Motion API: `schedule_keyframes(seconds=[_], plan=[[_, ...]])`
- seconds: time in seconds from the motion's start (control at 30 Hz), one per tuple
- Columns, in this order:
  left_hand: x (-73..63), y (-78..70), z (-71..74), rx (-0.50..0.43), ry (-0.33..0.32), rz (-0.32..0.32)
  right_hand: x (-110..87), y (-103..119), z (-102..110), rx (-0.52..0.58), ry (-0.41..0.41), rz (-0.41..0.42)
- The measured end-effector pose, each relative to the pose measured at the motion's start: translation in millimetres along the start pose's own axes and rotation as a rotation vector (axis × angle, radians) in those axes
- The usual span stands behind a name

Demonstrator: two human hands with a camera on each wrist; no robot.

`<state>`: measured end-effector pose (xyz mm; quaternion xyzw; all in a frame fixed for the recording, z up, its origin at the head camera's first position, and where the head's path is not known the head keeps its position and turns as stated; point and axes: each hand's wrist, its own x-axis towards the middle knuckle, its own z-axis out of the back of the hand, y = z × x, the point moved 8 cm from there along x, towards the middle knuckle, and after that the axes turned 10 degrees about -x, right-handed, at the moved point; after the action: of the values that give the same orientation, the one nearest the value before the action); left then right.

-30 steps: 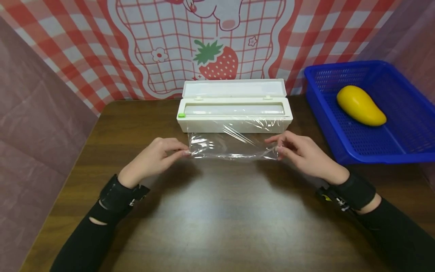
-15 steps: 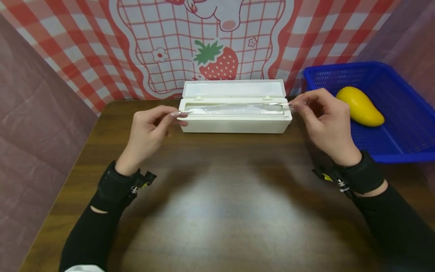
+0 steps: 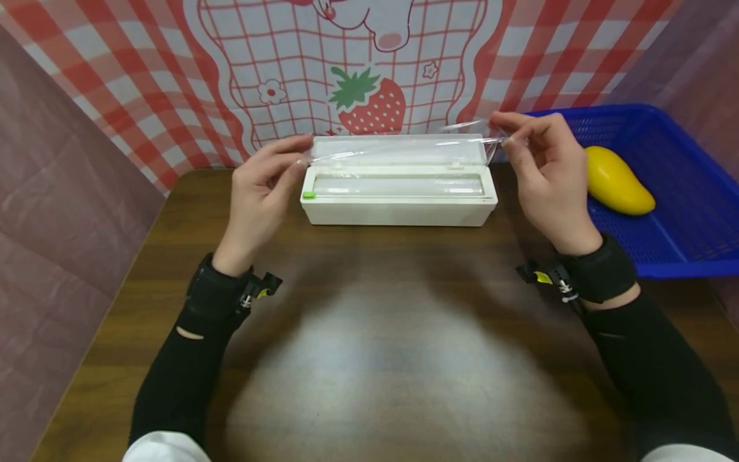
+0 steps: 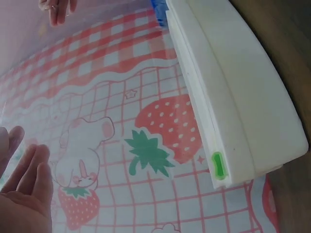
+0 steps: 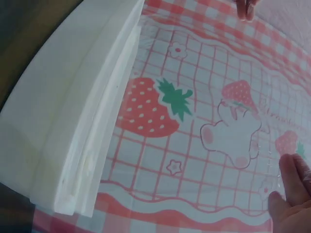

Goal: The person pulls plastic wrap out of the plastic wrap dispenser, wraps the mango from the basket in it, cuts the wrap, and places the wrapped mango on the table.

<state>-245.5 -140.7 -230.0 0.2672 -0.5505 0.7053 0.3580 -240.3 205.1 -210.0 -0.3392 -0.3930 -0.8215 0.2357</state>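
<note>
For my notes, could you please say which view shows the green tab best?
The left wrist view, where the green tab looks large and unobstructed. The head view shows it small, at left on the box; the right wrist view omits it.

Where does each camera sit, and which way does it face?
Head: on the head, facing forward and down at the box, film and basket; left hand, right hand and forearms show.
Left wrist: on that wrist, facing the cloth and the box's green tab; left fingers lower left, right fingers top left.
Right wrist: on that wrist, facing box and cloth; right fingers lower right, left fingers top right.
Shared: both wrist views show box and cloth, from opposite ends.
</note>
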Motion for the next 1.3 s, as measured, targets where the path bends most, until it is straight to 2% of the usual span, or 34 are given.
schedule_keyframes(seconds=[0.13,0.43,0.53,0.7,0.8,1.1,1.3], plan=[[5.7,4.4,1.2,0.065,-0.032,-0.041,7.5,-4,-3,-0.006,-0.015,0.013],[9.7,2.0,1.8,0.089,-0.079,-0.09,8.2,1,0,0.032,-0.057,-0.015],[9.8,-8.3,0.3,0.095,-0.102,-0.12,4.6,5,3,0.054,-0.08,-0.032],[10.9,-34.3,-3.4,0.074,-0.132,-0.199,-1.1,10,7,0.074,-0.116,-0.051],[11.4,-41.2,-4.0,0.054,-0.131,-0.231,-4.3,13,9,0.081,-0.146,-0.052],[7.9,-31.7,-0.1,0.02,-0.127,-0.257,-8.5,19,18,0.157,-0.217,-0.025],[7.4,-42.5,2.6,-0.023,-0.14,-0.241,-10.4,25,19,0.187,-0.225,-0.015]])
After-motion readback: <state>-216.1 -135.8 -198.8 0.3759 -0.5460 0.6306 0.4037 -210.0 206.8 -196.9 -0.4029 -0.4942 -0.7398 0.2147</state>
